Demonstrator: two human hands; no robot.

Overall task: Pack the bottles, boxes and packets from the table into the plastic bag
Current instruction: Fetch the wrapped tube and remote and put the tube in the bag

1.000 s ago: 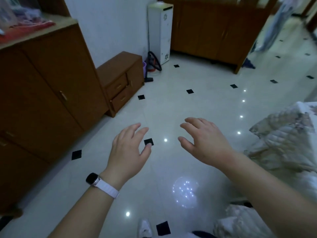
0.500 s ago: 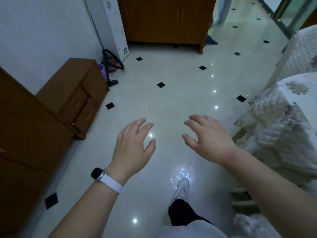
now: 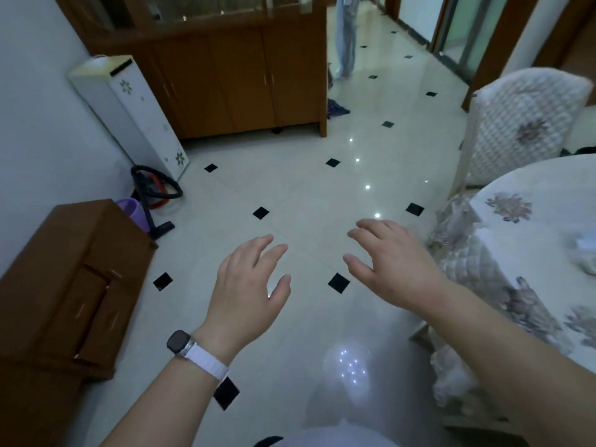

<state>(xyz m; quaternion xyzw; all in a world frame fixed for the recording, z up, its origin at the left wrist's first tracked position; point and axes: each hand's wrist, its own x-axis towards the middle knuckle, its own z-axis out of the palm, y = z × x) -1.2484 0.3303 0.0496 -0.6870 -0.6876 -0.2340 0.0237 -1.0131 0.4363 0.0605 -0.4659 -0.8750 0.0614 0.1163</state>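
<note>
While table (image 3: pixel 532 188) sits right, both hands hover empty.

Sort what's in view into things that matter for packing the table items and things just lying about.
For the job:
left hand, open and empty
right hand, open and empty
table with floral cloth, at right; items on it too blurred to name

Lying about:
low drawer unit
tall wooden cabinet
white floor unit
covered chair
</note>
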